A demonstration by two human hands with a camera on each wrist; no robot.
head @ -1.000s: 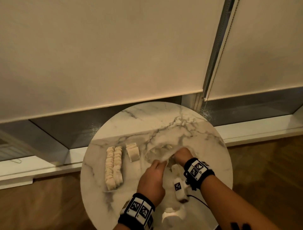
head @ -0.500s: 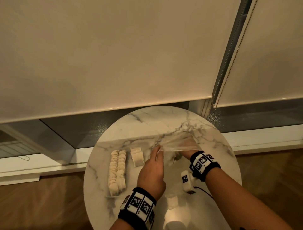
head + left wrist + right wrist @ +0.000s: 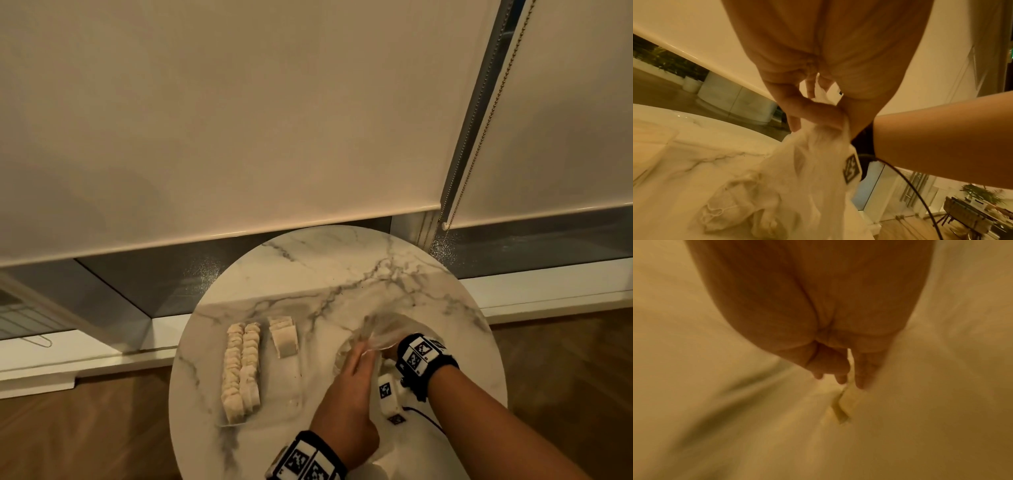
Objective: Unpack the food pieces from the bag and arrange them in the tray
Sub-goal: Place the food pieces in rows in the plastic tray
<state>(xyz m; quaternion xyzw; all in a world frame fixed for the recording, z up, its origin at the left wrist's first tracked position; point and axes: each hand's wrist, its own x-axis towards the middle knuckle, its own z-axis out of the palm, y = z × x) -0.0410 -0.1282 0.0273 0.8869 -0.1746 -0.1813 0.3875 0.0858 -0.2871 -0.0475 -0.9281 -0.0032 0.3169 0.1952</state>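
A clear plastic bag (image 3: 383, 329) lies on the right of the round marble table (image 3: 342, 260). My left hand (image 3: 356, 359) pinches the bag's mouth (image 3: 807, 170) between thumb and fingers (image 3: 795, 123). My right hand (image 3: 840, 381) is inside the bag up to the wristband, with its fingers stretched forward and nothing visibly held; that view is blurred. Pale food pieces (image 3: 731, 209) are still in the bag. To the left, a clear tray (image 3: 233, 423) holds two long rows of pieces (image 3: 241, 366) and a short third row (image 3: 283, 337).
A white camera module (image 3: 388, 394) with a black cable hangs below my right wrist, just above the table. The table's near and right edges are close to my arms. Roller blinds and a bead chain (image 3: 479, 120) hang behind the table, over a wooden floor.
My left hand raised the bag's mouth and has brought it down and right. My right hand has gone deeper into the bag. The pieces in the tray have not moved.
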